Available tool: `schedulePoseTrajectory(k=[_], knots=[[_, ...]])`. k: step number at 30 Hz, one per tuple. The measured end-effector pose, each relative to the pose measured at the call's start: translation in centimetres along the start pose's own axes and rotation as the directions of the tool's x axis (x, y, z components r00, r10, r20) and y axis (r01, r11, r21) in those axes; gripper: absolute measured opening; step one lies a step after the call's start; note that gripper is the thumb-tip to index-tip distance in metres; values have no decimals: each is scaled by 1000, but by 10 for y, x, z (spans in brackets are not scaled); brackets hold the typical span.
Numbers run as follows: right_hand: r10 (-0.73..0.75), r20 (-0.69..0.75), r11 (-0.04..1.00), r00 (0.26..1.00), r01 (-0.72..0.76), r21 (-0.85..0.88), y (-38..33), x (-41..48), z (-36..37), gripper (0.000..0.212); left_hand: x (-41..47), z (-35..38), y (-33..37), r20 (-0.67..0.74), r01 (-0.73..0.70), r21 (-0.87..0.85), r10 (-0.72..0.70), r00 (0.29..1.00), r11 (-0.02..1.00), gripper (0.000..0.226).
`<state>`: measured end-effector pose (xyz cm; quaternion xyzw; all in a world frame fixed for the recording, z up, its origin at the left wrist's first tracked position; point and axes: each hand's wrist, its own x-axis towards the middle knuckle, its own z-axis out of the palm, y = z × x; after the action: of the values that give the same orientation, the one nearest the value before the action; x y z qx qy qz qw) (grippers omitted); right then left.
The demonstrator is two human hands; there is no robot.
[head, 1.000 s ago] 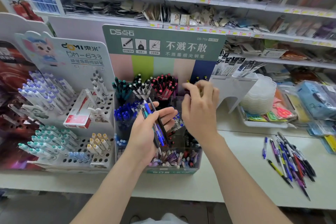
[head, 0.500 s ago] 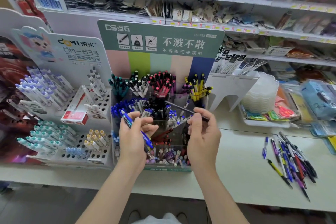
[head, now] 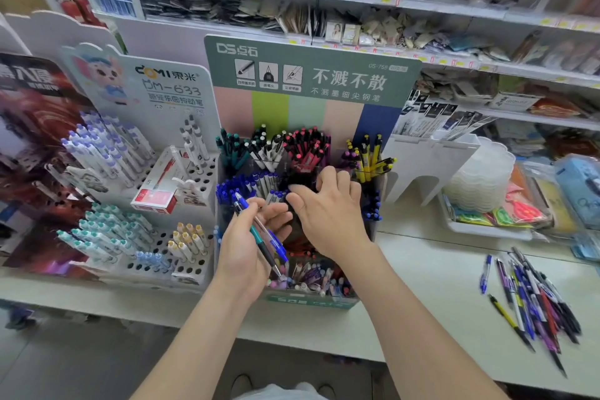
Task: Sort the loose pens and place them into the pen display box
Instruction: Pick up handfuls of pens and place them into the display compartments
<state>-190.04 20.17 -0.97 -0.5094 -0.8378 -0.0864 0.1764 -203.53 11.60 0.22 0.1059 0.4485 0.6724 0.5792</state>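
Observation:
The pen display box, with a green header, stands on the white counter, its compartments full of pens sorted by colour. My left hand is in front of the box and grips a few pens, blue and teal, slanting across its palm. Over the middle compartment of black pens hovers my right hand, thumb spread to the left and fingers bent down into the pens; no pen shows in it. A pile of loose pens lies on the counter at the right.
A white pen stand with a red box on it sits left of the display box. A white bracket and a tray of packets are on the right. Stocked shelves rise behind. The counter's front edge is near me.
My right hand carried a black pen up from in front of the box to the black-pen compartment, and the pen is out of sight now. My left hand stayed put with its pens.

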Motion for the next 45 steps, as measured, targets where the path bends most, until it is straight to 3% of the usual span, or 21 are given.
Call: schedulePoseTrajectory(k=[2, 4, 7, 8, 12, 14, 16, 18, 20, 24, 29, 32, 36, 38, 40, 42, 45], knots=[[60, -84, 991, 995, -49, 121, -5, -8, -8, 31, -3, 1, 4, 33, -25, 54, 23, 999, 998, 31], [118, -107, 909, 987, -64, 411, -15, -25, -19, 16, -5, 3, 6, 80, -44, 63, 39, 996, 997, 32], [106, 153, 617, 982, -186, 765, -38, -55, -35, 4, -5, 7, 7, 169, -20, 29, 15, 986, 999, 27], [108, 196, 562, 974, -223, 796, -43, -61, -36, 10, -4, 9, 7, 182, -22, 57, 11, 983, 998, 26], [221, 126, 505, 967, -224, 833, -46, -66, -37, 26, -2, 11, 1, 180, -45, 134, 20, 984, 990, 27], [383, 135, 348, 914, -278, 895, -39, -63, -44, 24, 0, 10, -3, 169, -30, 174, 0, 986, 984, 35], [593, 146, 151, 792, -288, 946, -26, -61, -49, 19, 3, 9, -10, 137, -13, 258, -23, 990, 966, 37], [753, 99, 92, 650, -254, 963, -8, -62, -48, 14, 8, 8, -19, 47, 17, 387, -38, 998, 922, 31], [798, 17, 186, 602, -274, 944, 8, -67, -46, 13, 14, 4, -30, -12, 44, 532, -44, 999, 845, 28], [776, -72, 346, 627, -326, 880, 31, -77, -39, 6, 17, -6, -47, 10, -1, 738, -10, 1000, 675, 22], [653, -100, 410, 751, -240, 880, 9, -68, -43, 8, 16, -9, -40, -21, -49, 688, 88, 996, 724, 19], [411, -96, 484, 907, -128, 865, -26, -46, -43, 10, 19, -20, -28, -130, -58, 595, 168, 977, 801, 22], [171, -106, 630, 980, -26, 776, -65, 3, -27, 12, 17, -34, -9, -229, -68, 360, 159, 960, 931, 8], [40, -103, 765, 994, 36, 643, -78, 25, -8, 14, 16, -40, -3, -225, -86, 295, 156, 962, 952, 11], [-47, -83, 927, 995, 74, 367, -84, 39, 13, 18, 15, -42, 2, -225, -92, 234, 146, 963, 968, 15], [-36, -78, 989, 996, 46, 142, -86, 45, 24, 21, 16, -47, 6, -232, -92, 184, 135, 963, 979, 17], [-68, -79, 997, 995, 66, -28, -86, 41, 30, 29, 15, -54, 12, -215, -113, 176, 150, 965, 978, 17]])
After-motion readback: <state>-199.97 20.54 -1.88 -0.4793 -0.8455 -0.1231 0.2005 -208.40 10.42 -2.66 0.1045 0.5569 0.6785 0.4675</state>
